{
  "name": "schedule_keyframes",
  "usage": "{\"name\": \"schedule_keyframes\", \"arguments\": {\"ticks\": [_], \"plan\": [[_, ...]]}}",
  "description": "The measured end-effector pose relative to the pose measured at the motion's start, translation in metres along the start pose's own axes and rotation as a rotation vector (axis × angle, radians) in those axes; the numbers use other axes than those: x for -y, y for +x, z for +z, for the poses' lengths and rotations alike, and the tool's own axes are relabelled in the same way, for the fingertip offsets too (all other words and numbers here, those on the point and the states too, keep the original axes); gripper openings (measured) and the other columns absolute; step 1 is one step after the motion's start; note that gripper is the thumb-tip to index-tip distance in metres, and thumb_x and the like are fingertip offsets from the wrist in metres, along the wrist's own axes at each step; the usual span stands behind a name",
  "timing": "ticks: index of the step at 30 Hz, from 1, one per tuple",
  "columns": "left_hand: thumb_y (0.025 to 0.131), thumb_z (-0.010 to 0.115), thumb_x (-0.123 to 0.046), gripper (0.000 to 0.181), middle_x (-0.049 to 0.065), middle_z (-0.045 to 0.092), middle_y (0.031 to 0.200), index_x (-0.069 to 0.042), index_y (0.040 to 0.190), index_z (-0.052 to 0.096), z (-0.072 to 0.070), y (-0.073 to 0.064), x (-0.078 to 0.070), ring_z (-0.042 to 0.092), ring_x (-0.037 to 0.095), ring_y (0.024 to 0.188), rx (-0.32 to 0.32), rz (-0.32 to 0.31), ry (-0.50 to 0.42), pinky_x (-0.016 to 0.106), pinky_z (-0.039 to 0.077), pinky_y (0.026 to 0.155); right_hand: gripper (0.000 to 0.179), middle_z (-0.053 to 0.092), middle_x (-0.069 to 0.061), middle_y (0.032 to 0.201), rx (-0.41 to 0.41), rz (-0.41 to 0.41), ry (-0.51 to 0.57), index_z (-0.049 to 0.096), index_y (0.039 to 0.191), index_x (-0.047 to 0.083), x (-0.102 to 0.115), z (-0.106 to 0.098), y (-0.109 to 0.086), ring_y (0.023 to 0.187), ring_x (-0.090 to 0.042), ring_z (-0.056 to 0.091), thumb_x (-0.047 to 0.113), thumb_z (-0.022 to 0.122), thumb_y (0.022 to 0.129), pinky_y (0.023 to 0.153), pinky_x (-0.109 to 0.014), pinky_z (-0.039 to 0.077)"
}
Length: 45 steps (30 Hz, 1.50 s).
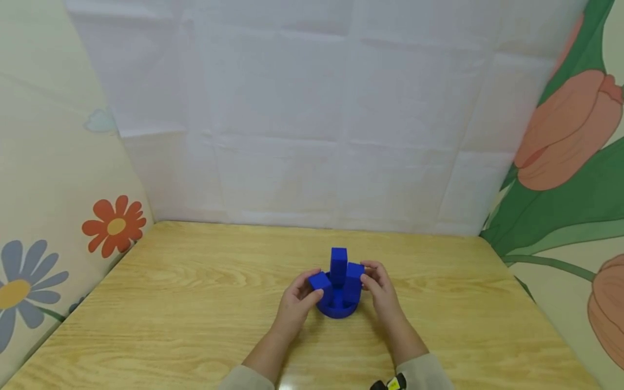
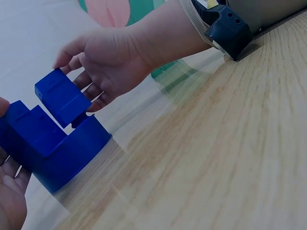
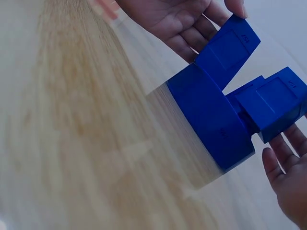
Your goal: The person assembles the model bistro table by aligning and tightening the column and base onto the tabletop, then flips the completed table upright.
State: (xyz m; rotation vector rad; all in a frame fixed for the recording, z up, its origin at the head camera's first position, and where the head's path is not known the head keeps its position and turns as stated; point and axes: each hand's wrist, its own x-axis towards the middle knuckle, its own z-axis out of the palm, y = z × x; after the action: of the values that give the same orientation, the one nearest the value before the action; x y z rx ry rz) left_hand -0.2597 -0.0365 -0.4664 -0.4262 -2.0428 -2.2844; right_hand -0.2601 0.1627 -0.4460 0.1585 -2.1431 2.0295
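A blue round base [image 1: 337, 312] stands on the table with several rectangular blocks around its rim. My left hand [image 1: 296, 303] grips the left block [image 1: 320, 283] between thumb and fingers; this block leans outward in the right wrist view. On the other side, my right hand [image 1: 382, 290] pinches the right block [image 1: 354, 279], thumb on the near face and fingers behind. A narrow neck shows under that block [image 3: 276, 106], above the base's wall [image 3: 206, 115]. The back block [image 1: 338, 262] rises upright between the two, touched by neither hand.
The wood-grain tabletop [image 1: 195, 303] stretches out around the base. Behind it hangs a creased white cloth [image 1: 292, 108], with flower-patterned coverings [image 1: 44, 135] at both sides. A dark wrist device [image 2: 230, 31] is strapped over the right sleeve.
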Motion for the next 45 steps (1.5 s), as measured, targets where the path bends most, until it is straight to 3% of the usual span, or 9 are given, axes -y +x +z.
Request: {"name": "schedule_keyframes", "arguments": {"ticks": [8, 12, 17, 22, 27, 33, 36, 45], "plan": [[0.09, 0.06, 0.0, 0.044, 0.026, 0.054, 0.139, 0.004, 0.133, 0.053, 0.001, 0.003, -0.004, 0.051, 0.036, 0.13, -0.004, -0.002, 0.0, 0.023, 0.046, 0.098, 0.045, 0.05, -0.001, 0.102, 0.027, 0.032, -0.067, 0.047, 0.142, 0.009, 0.003, -0.004, 0.003, 0.09, -0.011, 0.047, 0.012, 0.054, 0.097, 0.076, -0.025, 0.04], [0.09, 0.06, 0.002, 0.044, 0.027, 0.054, 0.138, 0.004, 0.133, 0.054, 0.001, 0.002, -0.004, 0.051, 0.036, 0.129, -0.004, -0.005, -0.004, 0.02, 0.046, 0.097, 0.045, 0.052, 0.0, 0.1, 0.049, 0.028, -0.063, 0.049, 0.141, 0.006, 0.004, -0.004, 0.002, 0.086, -0.011, 0.047, 0.01, 0.053, 0.096, 0.072, -0.024, 0.038], [0.089, 0.06, 0.002, 0.044, 0.028, 0.054, 0.137, 0.005, 0.132, 0.054, 0.001, -0.001, -0.002, 0.052, 0.036, 0.128, -0.009, -0.003, -0.005, 0.017, 0.046, 0.094, 0.043, 0.057, -0.013, 0.116, 0.055, -0.014, -0.078, 0.049, 0.137, 0.0, -0.001, -0.003, 0.0, 0.093, -0.009, 0.05, 0.008, 0.054, 0.095, 0.081, -0.021, 0.042], [0.089, 0.06, 0.003, 0.044, 0.028, 0.054, 0.136, 0.006, 0.132, 0.053, 0.001, -0.001, -0.001, 0.052, 0.034, 0.127, -0.009, -0.002, -0.011, 0.015, 0.046, 0.092, 0.045, 0.056, -0.022, 0.125, 0.045, 0.024, -0.023, 0.043, 0.135, -0.002, -0.002, -0.002, -0.001, 0.097, -0.008, 0.054, 0.004, 0.058, 0.094, 0.085, -0.02, 0.045], [0.088, 0.059, 0.004, 0.044, 0.03, 0.054, 0.136, 0.008, 0.132, 0.053, 0.001, 0.0, -0.001, 0.053, 0.033, 0.125, -0.005, 0.004, -0.024, 0.016, 0.047, 0.092, 0.044, 0.062, -0.017, 0.118, 0.044, 0.047, 0.031, 0.04, 0.133, -0.003, -0.001, -0.004, -0.003, 0.093, -0.006, 0.059, 0.002, 0.058, 0.093, 0.085, -0.022, 0.048], [0.088, 0.059, 0.004, 0.045, 0.029, 0.054, 0.136, 0.008, 0.133, 0.052, 0.001, 0.0, 0.0, 0.053, 0.034, 0.126, -0.003, -0.002, -0.025, 0.016, 0.048, 0.091, 0.04, 0.064, 0.005, 0.102, 0.048, 0.077, 0.083, 0.041, 0.134, -0.005, -0.003, -0.01, -0.002, 0.096, -0.002, 0.059, 0.01, 0.041, 0.097, 0.09, -0.023, 0.046], [0.089, 0.059, 0.003, 0.045, 0.029, 0.054, 0.136, 0.008, 0.133, 0.052, 0.001, 0.001, 0.0, 0.053, 0.033, 0.125, -0.001, 0.001, -0.024, 0.016, 0.048, 0.092, 0.042, 0.063, 0.011, 0.098, 0.061, 0.083, 0.127, 0.04, 0.134, -0.009, -0.004, -0.013, -0.002, 0.097, -0.002, 0.059, 0.009, 0.039, 0.097, 0.089, -0.022, 0.047], [0.09, 0.059, 0.002, 0.045, 0.029, 0.054, 0.136, 0.008, 0.133, 0.051, 0.0, -0.001, -0.002, 0.055, 0.028, 0.124, 0.005, 0.008, -0.002, 0.017, 0.047, 0.092, 0.036, 0.056, 0.003, 0.099, 0.087, 0.03, 0.061, 0.044, 0.128, -0.004, -0.001, -0.018, -0.01, 0.093, -0.009, 0.055, 0.005, 0.054, 0.095, 0.085, -0.025, 0.048]]}}
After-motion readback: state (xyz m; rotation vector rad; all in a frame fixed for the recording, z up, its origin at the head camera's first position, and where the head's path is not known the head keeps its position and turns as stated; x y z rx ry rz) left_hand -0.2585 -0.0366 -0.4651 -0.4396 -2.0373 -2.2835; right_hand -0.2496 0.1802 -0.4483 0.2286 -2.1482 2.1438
